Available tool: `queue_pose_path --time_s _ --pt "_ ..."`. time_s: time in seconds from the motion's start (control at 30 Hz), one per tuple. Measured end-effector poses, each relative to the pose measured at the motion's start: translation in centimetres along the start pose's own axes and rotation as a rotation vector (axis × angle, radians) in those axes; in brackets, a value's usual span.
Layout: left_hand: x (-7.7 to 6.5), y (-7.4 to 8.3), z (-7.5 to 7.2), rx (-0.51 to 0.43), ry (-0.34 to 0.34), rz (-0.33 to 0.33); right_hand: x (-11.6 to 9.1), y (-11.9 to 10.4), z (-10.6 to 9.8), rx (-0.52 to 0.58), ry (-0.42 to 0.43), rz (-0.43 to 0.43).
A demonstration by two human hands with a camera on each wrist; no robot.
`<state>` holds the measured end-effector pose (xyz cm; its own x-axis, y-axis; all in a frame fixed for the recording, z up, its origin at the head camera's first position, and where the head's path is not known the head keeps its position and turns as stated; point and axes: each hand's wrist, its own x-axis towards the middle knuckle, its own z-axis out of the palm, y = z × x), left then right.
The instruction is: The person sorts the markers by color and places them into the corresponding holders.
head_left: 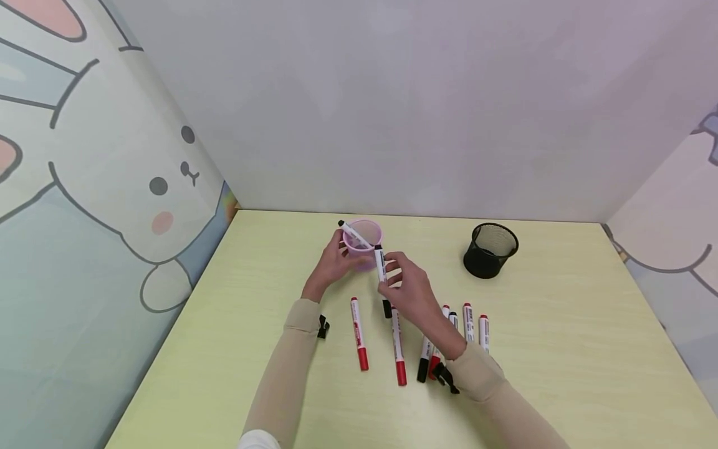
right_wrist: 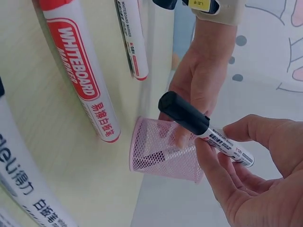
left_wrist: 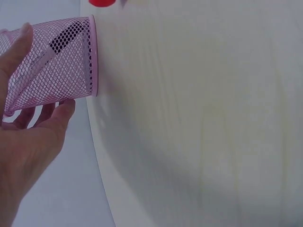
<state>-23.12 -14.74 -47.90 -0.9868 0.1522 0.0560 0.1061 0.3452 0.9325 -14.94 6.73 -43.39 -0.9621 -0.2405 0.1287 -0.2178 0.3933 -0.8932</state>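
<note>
My left hand grips a pink mesh pen cup, thumb on one side and fingers on the other, near the table's back edge. One white marker with a black end leans inside the cup, its top sticking out over the rim. Just in front of the cup, my right hand pinches a whiteboard marker between thumb and fingers. Its black cap points down toward the table in the head view. The held marker is outside the cup.
On the table lie a red-capped marker, another red-capped marker, and several red and black markers partly under my right forearm. A black mesh pen cup stands at the back right. Printed walls enclose the table.
</note>
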Motion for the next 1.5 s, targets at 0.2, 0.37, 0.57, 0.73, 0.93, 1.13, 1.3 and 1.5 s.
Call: queue_pose_path --time_s 0.2,0.37,0.57,0.73,0.93,1.13,1.3,1.5 --pt "0.0 0.0 0.0 -0.024 0.000 0.002 0.7 -0.4 -0.2 0.005 0.013 -0.025" --pt "0.0 -0.1 0.0 -0.032 0.005 0.005 1.3 -0.8 -0.5 0.016 0.025 -0.050" --pt "-0.2 0.4 0.0 -0.043 0.000 0.010 1.9 -1.1 -0.7 0.049 0.046 -0.077" --pt "0.0 -0.1 0.0 -0.040 -0.002 0.009 2.4 -1.4 -0.9 0.056 0.084 -0.112" --pt "0.1 -0.1 0.0 -0.019 -0.007 0.017 3.0 -1.7 -1.1 0.081 0.126 -0.163" --pt "0.2 -0.1 0.0 -0.024 -0.006 0.018 3.6 -2.0 -1.1 0.109 0.155 -0.214" --pt "0.3 -0.2 0.0 -0.021 -0.001 0.019 4.2 -2.0 -1.2 0.130 0.166 -0.251" --pt "0.3 -0.3 0.0 0.008 -0.014 0.020 4.9 -2.0 -1.3 0.166 0.178 -0.303"
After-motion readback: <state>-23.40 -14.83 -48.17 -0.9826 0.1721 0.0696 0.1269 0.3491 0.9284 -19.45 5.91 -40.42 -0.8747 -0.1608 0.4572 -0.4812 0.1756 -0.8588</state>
